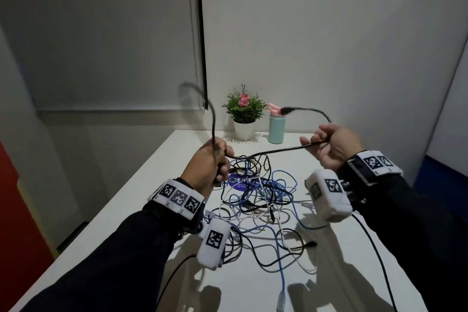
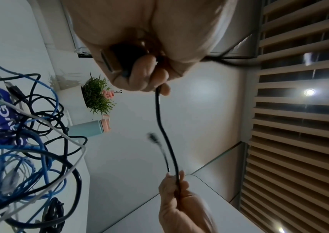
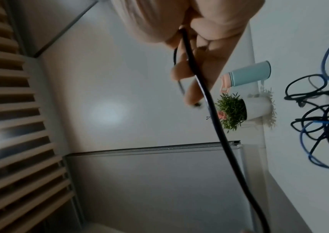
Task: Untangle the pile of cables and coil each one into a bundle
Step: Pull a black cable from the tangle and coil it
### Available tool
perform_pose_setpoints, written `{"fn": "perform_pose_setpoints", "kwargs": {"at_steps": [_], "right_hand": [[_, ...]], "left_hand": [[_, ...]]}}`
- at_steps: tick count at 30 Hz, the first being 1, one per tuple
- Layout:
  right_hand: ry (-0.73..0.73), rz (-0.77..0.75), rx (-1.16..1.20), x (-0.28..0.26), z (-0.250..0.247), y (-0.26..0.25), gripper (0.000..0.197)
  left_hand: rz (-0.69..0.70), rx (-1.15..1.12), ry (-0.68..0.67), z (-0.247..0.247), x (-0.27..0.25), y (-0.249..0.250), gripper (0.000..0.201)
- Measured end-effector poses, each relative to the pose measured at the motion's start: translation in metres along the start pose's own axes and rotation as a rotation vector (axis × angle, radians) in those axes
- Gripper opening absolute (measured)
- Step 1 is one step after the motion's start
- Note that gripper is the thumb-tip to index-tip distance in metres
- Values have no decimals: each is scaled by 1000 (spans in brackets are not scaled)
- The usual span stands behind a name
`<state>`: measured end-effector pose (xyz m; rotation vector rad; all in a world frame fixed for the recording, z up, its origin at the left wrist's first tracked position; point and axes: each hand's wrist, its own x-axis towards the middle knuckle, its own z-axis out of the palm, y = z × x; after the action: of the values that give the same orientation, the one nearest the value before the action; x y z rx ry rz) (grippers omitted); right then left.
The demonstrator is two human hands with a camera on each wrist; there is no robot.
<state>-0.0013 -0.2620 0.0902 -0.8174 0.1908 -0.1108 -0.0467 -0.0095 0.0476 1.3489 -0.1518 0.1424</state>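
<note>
Head view: at frame centre the left hand [image 1: 211,162] and right hand [image 1: 331,145] each grip one thin black rubber cable [image 1: 268,152] above the tangled blue, white and black cable pile [image 1: 258,200] on the white bench [image 1: 329,273]. Left wrist view: fingers [image 2: 145,74] curl round a gathered loop. Right wrist view: the cable runs taut through the pinching fingers [image 3: 197,66], so I judge even loops fed slowly will coil best.

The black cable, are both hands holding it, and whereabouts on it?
Yes. The left hand grips the black cable partway along; the right hand holds it near its plug end, which sticks out past the grip.
</note>
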Motion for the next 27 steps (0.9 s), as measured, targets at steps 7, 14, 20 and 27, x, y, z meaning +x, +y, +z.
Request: {"fn": "perform_pose_setpoints", "kwargs": {"at_steps": [7, 14, 20, 27], "right_hand": [[-5, -34, -205, 15, -26, 3, 18], [-373, -220, -726, 6, -9, 9, 19], [-396, -747, -1489, -8, 30, -8, 46], [-854, -263, -895, -34, 27, 12, 26]], "left_hand": [[-42, 144, 12, -32, 9, 2, 37], [-73, 425, -55, -40, 15, 16, 40], [-176, 450, -90, -25, 9, 33, 36], [-279, 10, -302, -8, -9, 46, 35]]}}
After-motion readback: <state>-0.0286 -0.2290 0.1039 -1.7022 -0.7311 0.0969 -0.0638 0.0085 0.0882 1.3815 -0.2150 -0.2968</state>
